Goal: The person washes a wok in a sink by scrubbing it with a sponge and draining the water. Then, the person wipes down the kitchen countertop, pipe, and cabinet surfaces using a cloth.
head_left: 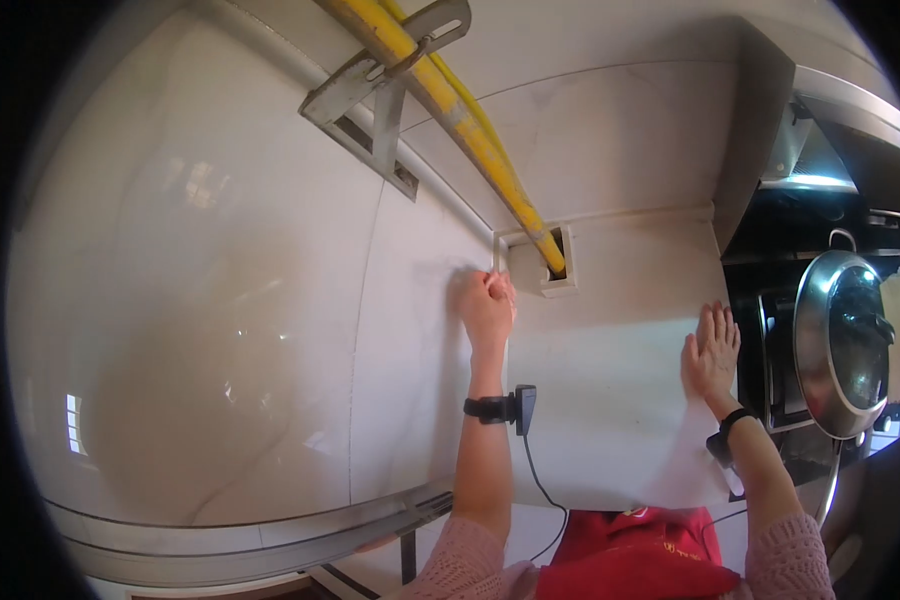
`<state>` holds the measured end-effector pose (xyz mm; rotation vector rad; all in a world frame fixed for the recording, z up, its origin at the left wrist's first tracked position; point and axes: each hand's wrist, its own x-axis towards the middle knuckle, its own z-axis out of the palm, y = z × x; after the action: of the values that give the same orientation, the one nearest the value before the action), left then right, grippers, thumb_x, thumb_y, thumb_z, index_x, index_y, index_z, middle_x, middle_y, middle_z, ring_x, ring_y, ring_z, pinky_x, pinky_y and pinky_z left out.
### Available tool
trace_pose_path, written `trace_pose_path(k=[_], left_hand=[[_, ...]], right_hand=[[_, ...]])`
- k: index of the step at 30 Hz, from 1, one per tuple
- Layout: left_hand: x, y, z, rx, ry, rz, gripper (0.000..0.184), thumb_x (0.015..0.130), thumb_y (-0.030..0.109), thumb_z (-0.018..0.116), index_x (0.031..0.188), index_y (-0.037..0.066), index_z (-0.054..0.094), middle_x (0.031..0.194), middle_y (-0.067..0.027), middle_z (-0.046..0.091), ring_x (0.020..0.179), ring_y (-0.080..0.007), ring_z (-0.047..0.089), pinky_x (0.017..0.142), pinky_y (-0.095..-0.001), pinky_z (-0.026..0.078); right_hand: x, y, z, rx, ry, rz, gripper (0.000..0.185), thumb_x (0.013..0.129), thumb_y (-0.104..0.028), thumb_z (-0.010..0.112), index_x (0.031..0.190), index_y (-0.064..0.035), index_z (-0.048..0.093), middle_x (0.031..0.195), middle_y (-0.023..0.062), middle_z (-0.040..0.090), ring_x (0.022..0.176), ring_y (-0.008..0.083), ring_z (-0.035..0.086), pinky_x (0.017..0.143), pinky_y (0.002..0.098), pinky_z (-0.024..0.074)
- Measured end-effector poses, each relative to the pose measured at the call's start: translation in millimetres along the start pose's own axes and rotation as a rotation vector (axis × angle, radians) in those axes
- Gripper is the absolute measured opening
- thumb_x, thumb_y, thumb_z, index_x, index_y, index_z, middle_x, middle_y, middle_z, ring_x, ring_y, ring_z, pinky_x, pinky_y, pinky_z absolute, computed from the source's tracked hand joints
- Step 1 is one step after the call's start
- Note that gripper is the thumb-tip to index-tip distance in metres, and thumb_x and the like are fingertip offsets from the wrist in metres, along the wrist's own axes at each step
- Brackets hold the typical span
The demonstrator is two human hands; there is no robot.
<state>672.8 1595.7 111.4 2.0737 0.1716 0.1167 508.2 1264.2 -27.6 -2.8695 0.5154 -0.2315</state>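
Note:
My left hand (pixel 488 305) is closed, fingers curled, at the seam between the tiled wall and the white countertop (pixel 610 410). Whatever it may hold is hidden inside the fingers. Just beyond it, a yellow pipe (pixel 505 180) runs down into a square framed opening (pixel 560 285) in the counter. My right hand (pixel 715 352) lies flat on the counter's right side, fingers stretched out, beside the black stove edge. Each wrist wears a black band, and a small dark device (pixel 525 408) with a cable sits at the left one.
A lidded steel pan (pixel 820 345) stands on the black gas stove (pixel 775 370) to the right, its handle pointing toward me. Above the stove is a range hood (pixel 820 130). A metal bracket (pixel 370 105) juts from the wall around the pipe. A window rail (pixel 300 545) runs at lower left.

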Motion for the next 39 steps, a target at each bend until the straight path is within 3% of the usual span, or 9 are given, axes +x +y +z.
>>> trace_pose_path(k=[7, 14, 17, 20, 24, 26, 30, 35, 39], left_hand=[[62.7, -30.0, 41.5, 0.192, 0.523, 0.604, 0.028, 0.098, 0.000, 0.048, 0.125, 0.001, 0.053, 0.107, -0.0182, 0.065, 0.100, -0.0289, 0.067, 0.086, -0.0372, 0.054], [110.9, -52.4, 73.9, 0.236, 0.519, 0.493, 0.012, 0.099, -0.002, 0.046, 0.108, 0.000, 0.054, 0.100, -0.0138, 0.058, 0.089, -0.0257, 0.064, 0.077, -0.0387, 0.055], [130.9, -66.7, 82.0, 0.057, 0.246, 0.516, 0.004, 0.098, 0.003, 0.050, 0.100, 0.000, 0.053, 0.090, -0.0117, 0.057, 0.085, -0.0264, 0.063, 0.074, -0.0382, 0.054], [142.6, -76.8, 78.5, 0.609, 0.276, 0.634, 0.007, 0.095, 0.008, 0.056, 0.097, 0.001, 0.057, 0.089, -0.0106, 0.060, 0.085, -0.0283, 0.062, 0.072, -0.0367, 0.053], [158.6, -92.4, 100.0, 0.338, 0.217, 0.292, 0.008, 0.089, 0.007, 0.059, 0.096, 0.007, 0.064, 0.095, -0.0071, 0.065, 0.093, -0.0269, 0.062, 0.079, -0.0397, 0.053], [143.4, -76.8, 110.4, 0.690, 0.394, 0.401, 0.008, 0.088, 0.009, 0.059, 0.092, 0.008, 0.065, 0.094, -0.0062, 0.066, 0.096, -0.0278, 0.062, 0.083, -0.0411, 0.052], [136.2, -75.8, 100.5, 0.433, 0.216, 0.453, 0.006, 0.082, 0.007, 0.063, 0.085, 0.008, 0.067, 0.092, -0.0087, 0.069, 0.100, -0.0317, 0.059, 0.088, -0.0428, 0.049], [113.9, -58.0, 83.1, -0.180, -0.047, 0.267, 0.004, 0.083, 0.001, 0.062, 0.087, 0.001, 0.062, 0.078, -0.0124, 0.069, 0.067, -0.0255, 0.067, 0.060, -0.0347, 0.052], [52.9, -53.3, 59.3, -0.051, 0.231, 0.248, 0.005, 0.092, 0.003, 0.061, 0.096, 0.003, 0.061, 0.090, -0.0106, 0.071, 0.084, -0.0193, 0.069, 0.073, -0.0302, 0.052]], right_hand=[[0.2, -3.1, 1.2, -0.027, 0.024, -0.008, 0.065, 0.097, -0.033, 0.051, 0.154, -0.0082, 0.035, 0.161, 0.0125, 0.032, 0.151, 0.0310, 0.023, 0.123, 0.0465, 0.0158], [2.1, -1.3, 1.9, 0.008, -0.012, -0.007, 0.064, 0.097, -0.035, 0.051, 0.154, -0.0114, 0.035, 0.162, 0.0129, 0.029, 0.152, 0.0319, 0.020, 0.125, 0.0482, 0.0120], [2.0, -4.4, -0.3, 0.013, 0.025, -0.033, 0.067, 0.094, -0.031, 0.054, 0.154, -0.0083, 0.035, 0.160, 0.0147, 0.033, 0.150, 0.0346, 0.023, 0.123, 0.0499, 0.0144], [3.2, 0.7, 5.2, 0.038, 0.021, -0.047, 0.068, 0.092, -0.030, 0.055, 0.154, -0.0072, 0.035, 0.160, 0.0156, 0.033, 0.149, 0.0362, 0.025, 0.122, 0.0505, 0.0157], [4.3, 1.3, 6.3, -0.011, 0.020, -0.059, 0.066, 0.093, -0.030, 0.054, 0.153, -0.0066, 0.037, 0.159, 0.0152, 0.034, 0.149, 0.0339, 0.026, 0.122, 0.0480, 0.0175], [5.8, -1.3, 3.2, -0.023, 0.032, -0.063, 0.065, 0.094, -0.029, 0.053, 0.152, -0.0065, 0.037, 0.159, 0.0155, 0.035, 0.149, 0.0341, 0.027, 0.122, 0.0482, 0.0178], [3.1, -4.2, 6.0, -0.011, 0.048, -0.039, 0.063, 0.093, -0.030, 0.055, 0.150, -0.0081, 0.041, 0.159, 0.0154, 0.034, 0.150, 0.0327, 0.025, 0.124, 0.0493, 0.0150], [0.9, 1.6, 8.8, -0.022, 0.053, -0.062, 0.063, 0.094, -0.032, 0.053, 0.151, -0.0078, 0.040, 0.159, 0.0157, 0.035, 0.150, 0.0327, 0.025, 0.123, 0.0492, 0.0153], [2.1, -1.3, 8.8, -0.017, 0.063, -0.062, 0.063, 0.095, -0.033, 0.051, 0.151, -0.0066, 0.039, 0.159, 0.0158, 0.035, 0.150, 0.0328, 0.025, 0.123, 0.0491, 0.0162]])
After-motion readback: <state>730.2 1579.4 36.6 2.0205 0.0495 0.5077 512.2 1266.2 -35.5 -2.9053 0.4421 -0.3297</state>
